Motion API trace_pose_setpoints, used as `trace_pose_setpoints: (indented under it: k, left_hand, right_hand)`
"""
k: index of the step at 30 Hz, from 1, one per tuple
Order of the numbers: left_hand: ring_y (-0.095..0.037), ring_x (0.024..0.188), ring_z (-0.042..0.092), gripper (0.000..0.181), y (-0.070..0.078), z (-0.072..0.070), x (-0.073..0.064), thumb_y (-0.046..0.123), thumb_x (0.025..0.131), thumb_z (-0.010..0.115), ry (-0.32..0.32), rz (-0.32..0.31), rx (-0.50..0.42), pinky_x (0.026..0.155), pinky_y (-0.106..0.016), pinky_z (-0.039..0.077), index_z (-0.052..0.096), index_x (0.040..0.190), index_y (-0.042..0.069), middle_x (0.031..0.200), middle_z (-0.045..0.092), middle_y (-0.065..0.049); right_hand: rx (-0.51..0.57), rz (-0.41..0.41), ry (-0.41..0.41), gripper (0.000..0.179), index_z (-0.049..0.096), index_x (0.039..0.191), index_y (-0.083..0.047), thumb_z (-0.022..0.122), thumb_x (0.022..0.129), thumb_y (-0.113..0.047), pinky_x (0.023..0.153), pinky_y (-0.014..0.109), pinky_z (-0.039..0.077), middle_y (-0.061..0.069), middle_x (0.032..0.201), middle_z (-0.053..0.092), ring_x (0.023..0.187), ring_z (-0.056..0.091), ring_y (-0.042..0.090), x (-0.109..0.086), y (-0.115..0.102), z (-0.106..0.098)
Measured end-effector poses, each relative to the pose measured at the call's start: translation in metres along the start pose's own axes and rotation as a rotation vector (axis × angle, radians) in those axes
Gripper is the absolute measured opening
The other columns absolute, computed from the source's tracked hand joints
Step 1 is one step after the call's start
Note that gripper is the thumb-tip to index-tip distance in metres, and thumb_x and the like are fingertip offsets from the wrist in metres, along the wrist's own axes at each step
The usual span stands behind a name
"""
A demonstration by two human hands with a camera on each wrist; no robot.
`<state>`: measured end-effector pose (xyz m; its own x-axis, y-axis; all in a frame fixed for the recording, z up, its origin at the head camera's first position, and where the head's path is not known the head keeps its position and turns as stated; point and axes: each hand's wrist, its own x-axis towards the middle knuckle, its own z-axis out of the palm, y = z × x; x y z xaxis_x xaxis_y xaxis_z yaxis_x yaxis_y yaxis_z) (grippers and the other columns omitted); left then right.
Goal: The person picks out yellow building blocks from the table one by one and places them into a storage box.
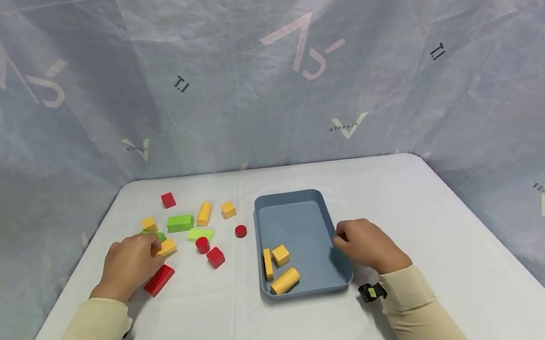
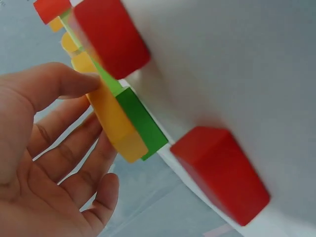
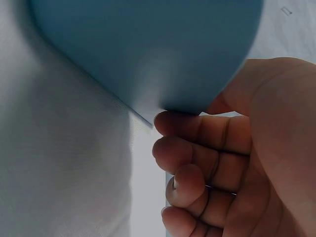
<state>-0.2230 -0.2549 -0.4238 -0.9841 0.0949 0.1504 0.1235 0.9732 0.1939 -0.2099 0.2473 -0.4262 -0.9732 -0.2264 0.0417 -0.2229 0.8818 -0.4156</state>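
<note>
My left hand (image 1: pixel 128 265) pinches a yellow rectangular block (image 1: pixel 166 247) between thumb and fingers at the table's left. In the left wrist view the thumb lies across this yellow block (image 2: pixel 116 121), with a green block (image 2: pixel 143 121) right behind it. A red rectangular block (image 1: pixel 159 280) lies close by, on the near side. My right hand (image 1: pixel 367 243) grips the right rim of a blue-grey tray (image 1: pixel 302 293). Seen from the right wrist, curled fingers touch the outside of the tray wall (image 3: pixel 148 54). The tray holds a yellow cube (image 1: pixel 281 255), a yellow cylinder (image 1: pixel 285 281) and a thin yellow block (image 1: pixel 267 264).
Left of the tray lie a red cube (image 1: pixel 216 257), red cylinders (image 1: pixel 202 245), a light green block (image 1: pixel 200 234), a green block (image 1: pixel 180 223), a yellow cylinder (image 1: pixel 203 214) and yellow cubes (image 1: pixel 228 210). Another red cube (image 1: pixel 168 200) lies farther back. Grey cloth (image 1: pixel 245 111) surrounds the white table (image 1: pixel 409 204).
</note>
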Motion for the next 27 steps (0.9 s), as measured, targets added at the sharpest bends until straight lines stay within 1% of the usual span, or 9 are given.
trace_pose_setpoints:
  k: [3, 7, 12, 17, 19, 24, 27]
  left_hand:
    - [-0.022, 0.076, 0.062, 0.023, 0.006, -0.002, 0.002, 0.018, 0.08, 0.085, 0.004, 0.004, -0.003, 0.074, -0.045, 0.041, 0.073, 0.096, 0.007, 0.082, 0.07, -0.004]
    - [-0.023, 0.079, 0.062, 0.025, 0.016, -0.003, 0.004, 0.018, 0.081, 0.085, 0.013, 0.016, -0.015, 0.076, -0.045, 0.042, 0.072, 0.099, 0.007, 0.086, 0.071, -0.005]
    - [-0.025, 0.083, 0.063, 0.025, 0.025, -0.006, 0.004, 0.015, 0.08, 0.085, 0.044, 0.022, -0.026, 0.079, -0.048, 0.043, 0.072, 0.101, 0.008, 0.09, 0.072, -0.008]
    - [-0.026, 0.086, 0.065, 0.026, 0.033, -0.01, 0.005, 0.015, 0.081, 0.084, 0.08, 0.062, -0.025, 0.081, -0.051, 0.045, 0.074, 0.104, 0.008, 0.096, 0.074, -0.009]
    - [-0.026, 0.086, 0.065, 0.026, 0.036, -0.01, 0.005, 0.016, 0.082, 0.084, 0.089, 0.072, -0.023, 0.082, -0.052, 0.045, 0.074, 0.104, 0.008, 0.096, 0.074, -0.009]
    - [-0.028, 0.091, 0.066, 0.029, 0.044, -0.014, 0.006, 0.016, 0.082, 0.085, 0.096, 0.075, -0.018, 0.086, -0.053, 0.045, 0.075, 0.107, 0.008, 0.101, 0.075, -0.011]
    - [-0.028, 0.091, 0.066, 0.027, 0.047, -0.017, 0.006, 0.016, 0.082, 0.084, 0.114, 0.092, -0.014, 0.086, -0.052, 0.045, 0.075, 0.107, 0.008, 0.101, 0.076, -0.011]
  right_hand:
    - [0.004, 0.013, -0.011, 0.027, 0.057, 0.07, -0.018, 0.057, 0.097, -0.019, 0.056, 0.031, 0.04, -0.002, 0.061, 0.049, 0.057, 0.048, 0.014, -0.002, 0.002, 0.0]
    - [0.001, 0.024, -0.006, 0.027, 0.056, 0.069, -0.018, 0.056, 0.096, -0.019, 0.056, 0.031, 0.04, -0.003, 0.06, 0.049, 0.056, 0.048, 0.014, -0.004, 0.005, -0.003]
    - [0.0, -0.003, 0.005, 0.027, 0.055, 0.069, -0.018, 0.056, 0.096, -0.018, 0.055, 0.032, 0.039, -0.003, 0.059, 0.048, 0.055, 0.047, 0.014, -0.003, 0.004, -0.005]
    - [0.001, 0.006, 0.006, 0.027, 0.054, 0.067, -0.019, 0.056, 0.094, -0.018, 0.055, 0.032, 0.039, -0.004, 0.059, 0.046, 0.055, 0.047, 0.014, -0.002, 0.003, -0.002]
    - [0.0, 0.002, 0.006, 0.026, 0.055, 0.068, -0.018, 0.056, 0.094, -0.018, 0.055, 0.032, 0.04, -0.004, 0.059, 0.047, 0.056, 0.047, 0.014, -0.001, 0.003, -0.002]
    - [0.001, -0.001, -0.001, 0.026, 0.056, 0.069, -0.019, 0.056, 0.095, -0.018, 0.055, 0.032, 0.04, -0.003, 0.06, 0.048, 0.056, 0.048, 0.014, 0.0, 0.003, 0.001]
    - [-0.002, -0.009, 0.004, 0.027, 0.056, 0.068, -0.019, 0.057, 0.095, -0.018, 0.055, 0.032, 0.039, -0.003, 0.06, 0.048, 0.056, 0.047, 0.014, 0.002, 0.003, 0.002]
